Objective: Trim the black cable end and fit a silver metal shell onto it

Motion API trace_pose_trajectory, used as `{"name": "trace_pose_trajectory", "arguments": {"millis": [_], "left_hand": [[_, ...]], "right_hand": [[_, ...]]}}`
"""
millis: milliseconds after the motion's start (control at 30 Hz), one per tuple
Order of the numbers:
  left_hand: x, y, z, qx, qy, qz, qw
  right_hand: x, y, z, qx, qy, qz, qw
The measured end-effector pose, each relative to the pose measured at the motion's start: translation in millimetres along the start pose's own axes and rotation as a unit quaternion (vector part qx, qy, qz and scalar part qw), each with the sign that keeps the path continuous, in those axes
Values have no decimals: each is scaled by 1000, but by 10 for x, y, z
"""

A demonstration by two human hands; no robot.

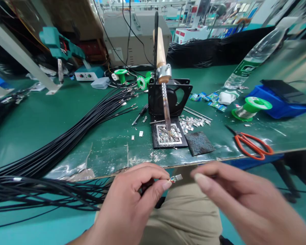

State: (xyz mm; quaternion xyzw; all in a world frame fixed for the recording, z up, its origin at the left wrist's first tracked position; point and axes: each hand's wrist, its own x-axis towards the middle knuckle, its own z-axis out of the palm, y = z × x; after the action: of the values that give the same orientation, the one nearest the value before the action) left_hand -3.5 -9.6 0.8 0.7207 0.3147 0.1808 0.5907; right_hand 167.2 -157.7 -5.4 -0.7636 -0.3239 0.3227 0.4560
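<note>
Between the thumb and forefinger of my left hand [135, 195] is the end of a cable. A small silver metal connector [177, 177] sticks out from it to the right, with short coloured wires at its base. My right hand [237, 197] is a little further right, apart from the connector. Its thumb and forefinger are close together in a pinch, and I cannot make out anything between them. Beyond both hands a soldering iron [165, 98] is held tip down over a framed tray [158, 143] heaped with small metal connectors.
A bundle of black cables [73, 136] runs along the left. Loose connectors [193, 123], a dark pad [200, 143], orange-handled scissors [255, 144], a solder spool [251, 108], a blue bin [280, 105] and a water bottle [252, 61] are on the right. A black fan [153, 102] stands behind the iron.
</note>
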Motion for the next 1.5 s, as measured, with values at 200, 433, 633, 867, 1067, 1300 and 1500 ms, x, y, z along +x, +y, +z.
{"name": "trace_pose_trajectory", "arguments": {"millis": [200, 433, 633, 867, 1067, 1300, 1500], "left_hand": [[1, 10, 9, -6, -13, -3, 1000], [-3, -39, 39, -25, -4, -27, 999], [-20, -60, 51, -39, -1, -38, 998], [-8, -60, 67, -55, 5, -51, 997], [7, -47, 68, -71, -5, -71, 995], [18, -60, 54, -83, -14, -105, 991], [29, -28, 58, -117, -6, -163, 980]], "right_hand": [[109, -103, 383, 107, -96, 4, 990], [96, -5, 391, 94, -88, 11, 992], [84, 60, 399, 104, -90, 28, 990], [125, 94, 412, 93, -92, 41, 991], [120, 110, 398, 97, -98, 53, 989], [156, 93, 410, 114, -101, 45, 987], [161, 108, 420, 108, -107, 48, 987]]}}
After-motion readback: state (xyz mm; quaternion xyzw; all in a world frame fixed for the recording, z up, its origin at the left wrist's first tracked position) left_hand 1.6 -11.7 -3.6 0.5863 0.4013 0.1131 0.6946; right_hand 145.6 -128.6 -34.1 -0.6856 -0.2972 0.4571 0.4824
